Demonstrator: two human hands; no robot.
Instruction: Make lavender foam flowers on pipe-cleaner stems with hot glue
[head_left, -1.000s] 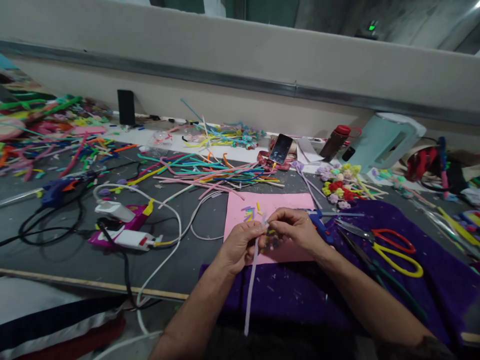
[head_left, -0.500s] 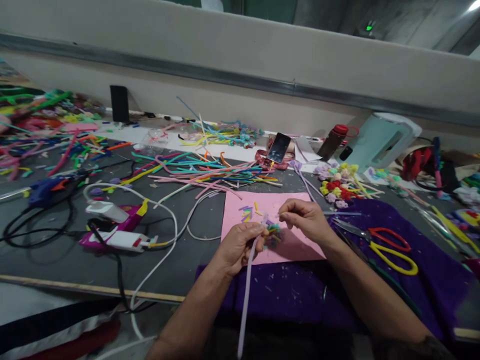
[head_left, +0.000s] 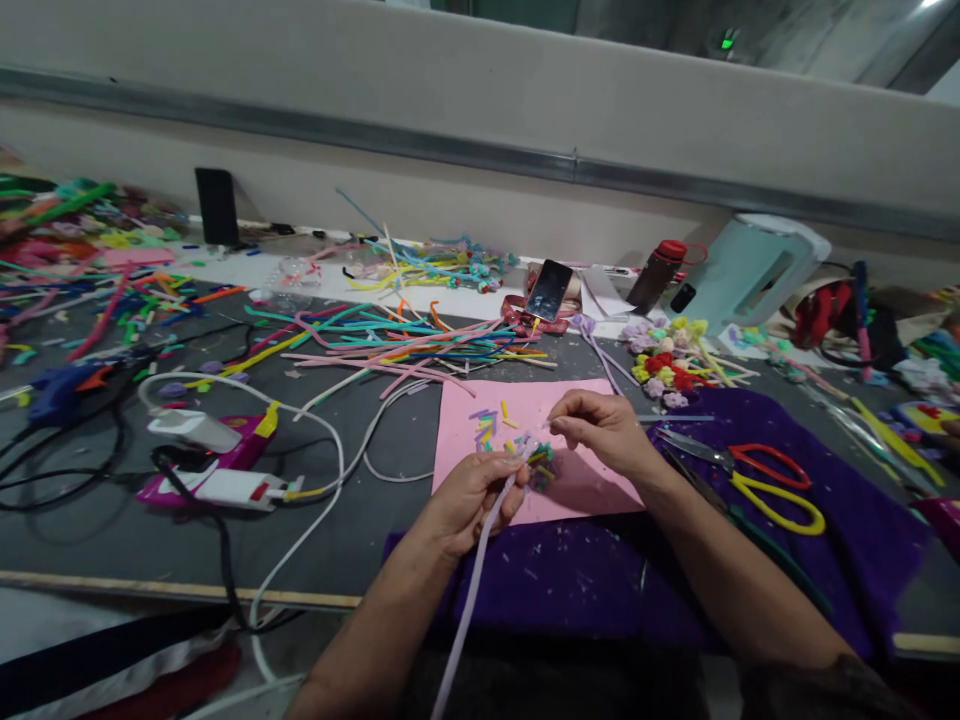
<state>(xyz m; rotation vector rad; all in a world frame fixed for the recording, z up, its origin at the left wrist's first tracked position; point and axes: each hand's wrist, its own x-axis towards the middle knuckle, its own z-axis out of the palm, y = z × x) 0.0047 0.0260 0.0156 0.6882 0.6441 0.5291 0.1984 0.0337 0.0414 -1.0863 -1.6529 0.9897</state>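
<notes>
Left hand [head_left: 469,497]: fingers pinching a lilac pipe cleaner [head_left: 466,605] near its top end; its length trails down toward the person. A small multicoloured bundle [head_left: 541,465] sits just beside the thumb, whether it is gripped cannot be told.

Right hand [head_left: 600,430]: fingers pressed together at the tips, just above the bundle; what they pinch is too small to tell.

Both hands: over a pink sheet [head_left: 577,490] on the desk [head_left: 375,520].

On the sheet: short coloured offcuts [head_left: 489,425].

Right of the hands: scissors [head_left: 757,480] on purple cloth [head_left: 862,530].

Behind the sheet: loose pipe cleaners [head_left: 405,345], a phone [head_left: 548,291], small flowers [head_left: 667,360].

Left: white cable [head_left: 330,470].
</notes>
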